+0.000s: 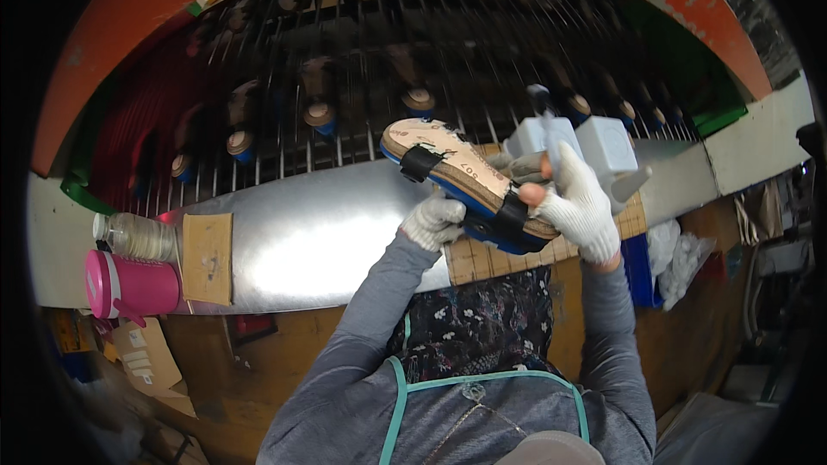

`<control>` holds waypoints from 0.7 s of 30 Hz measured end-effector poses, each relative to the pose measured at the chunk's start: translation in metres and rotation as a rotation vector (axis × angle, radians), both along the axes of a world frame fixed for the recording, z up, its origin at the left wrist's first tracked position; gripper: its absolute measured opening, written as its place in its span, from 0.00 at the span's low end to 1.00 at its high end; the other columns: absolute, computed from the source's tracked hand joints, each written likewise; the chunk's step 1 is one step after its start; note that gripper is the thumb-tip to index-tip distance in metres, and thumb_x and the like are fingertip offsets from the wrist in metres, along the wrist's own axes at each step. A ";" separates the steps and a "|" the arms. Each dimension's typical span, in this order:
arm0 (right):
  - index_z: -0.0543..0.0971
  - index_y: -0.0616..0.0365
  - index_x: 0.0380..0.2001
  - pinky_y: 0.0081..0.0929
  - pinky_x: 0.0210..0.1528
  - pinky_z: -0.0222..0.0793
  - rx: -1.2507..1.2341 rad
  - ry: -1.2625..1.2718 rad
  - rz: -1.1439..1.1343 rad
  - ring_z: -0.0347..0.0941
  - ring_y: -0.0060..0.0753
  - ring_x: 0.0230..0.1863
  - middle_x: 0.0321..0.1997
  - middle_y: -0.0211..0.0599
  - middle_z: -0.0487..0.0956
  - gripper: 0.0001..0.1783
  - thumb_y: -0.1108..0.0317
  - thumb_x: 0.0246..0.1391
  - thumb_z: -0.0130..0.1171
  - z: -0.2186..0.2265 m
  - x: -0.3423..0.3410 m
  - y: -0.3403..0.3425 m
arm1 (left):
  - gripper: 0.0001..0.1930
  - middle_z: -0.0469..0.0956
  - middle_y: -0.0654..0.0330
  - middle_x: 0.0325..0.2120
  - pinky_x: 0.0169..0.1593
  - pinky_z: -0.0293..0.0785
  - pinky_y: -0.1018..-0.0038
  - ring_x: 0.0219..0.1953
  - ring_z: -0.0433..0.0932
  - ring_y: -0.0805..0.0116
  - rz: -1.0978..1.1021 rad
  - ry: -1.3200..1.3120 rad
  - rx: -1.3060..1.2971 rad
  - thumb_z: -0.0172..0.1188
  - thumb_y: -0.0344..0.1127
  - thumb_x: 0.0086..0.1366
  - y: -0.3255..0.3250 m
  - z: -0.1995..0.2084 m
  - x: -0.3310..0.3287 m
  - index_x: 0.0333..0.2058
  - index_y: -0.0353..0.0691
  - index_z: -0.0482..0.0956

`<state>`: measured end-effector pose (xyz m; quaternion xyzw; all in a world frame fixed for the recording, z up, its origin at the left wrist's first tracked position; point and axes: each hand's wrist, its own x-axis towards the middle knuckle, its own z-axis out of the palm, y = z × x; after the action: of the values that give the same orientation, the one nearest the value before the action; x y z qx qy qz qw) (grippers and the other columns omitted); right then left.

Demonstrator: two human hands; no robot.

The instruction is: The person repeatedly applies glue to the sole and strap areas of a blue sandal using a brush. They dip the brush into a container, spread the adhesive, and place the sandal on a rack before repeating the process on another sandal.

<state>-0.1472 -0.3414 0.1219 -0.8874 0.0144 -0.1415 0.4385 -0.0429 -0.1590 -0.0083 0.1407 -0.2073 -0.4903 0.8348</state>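
Observation:
A shoe upper with black straps on a blue last (465,174) is tilted in front of me, its tan insole board facing up. My left hand (435,221), in a knitted glove, is closed on its near side. My right hand (582,208), gloved with bare fingertips, is beside the far right end, its thumb close to the shoe. It grips a pale-handled brush (544,112) with a dark tip, blurred and partly hidden. Behind it stand white plastic containers (606,145), one with a grey spout. Greyish fingers or cloth behind the shoe are hard to make out.
Beyond the metal bench (319,232) runs a rack of rods (362,69) carrying several shoes on blue lasts. At left are a pink jug (142,286), a clear jar (142,237) and a cardboard piece (208,258). A blue bin (639,271) with white bags hangs at right.

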 end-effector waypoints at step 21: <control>0.80 0.43 0.27 0.42 0.42 0.61 -0.781 0.014 -0.554 0.74 0.40 0.34 0.29 0.30 0.77 0.08 0.62 0.44 0.70 -0.106 -0.114 -0.060 | 0.37 0.74 0.61 0.62 0.69 0.63 0.53 0.65 0.69 0.60 1.096 -0.164 0.122 0.80 0.46 0.50 0.060 0.032 -0.066 0.58 0.45 0.77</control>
<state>-0.2616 -0.4015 0.0157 -0.9495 0.1989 -0.2419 0.0181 -0.1085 -0.0990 0.0236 0.3136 -0.1395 0.0169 0.9391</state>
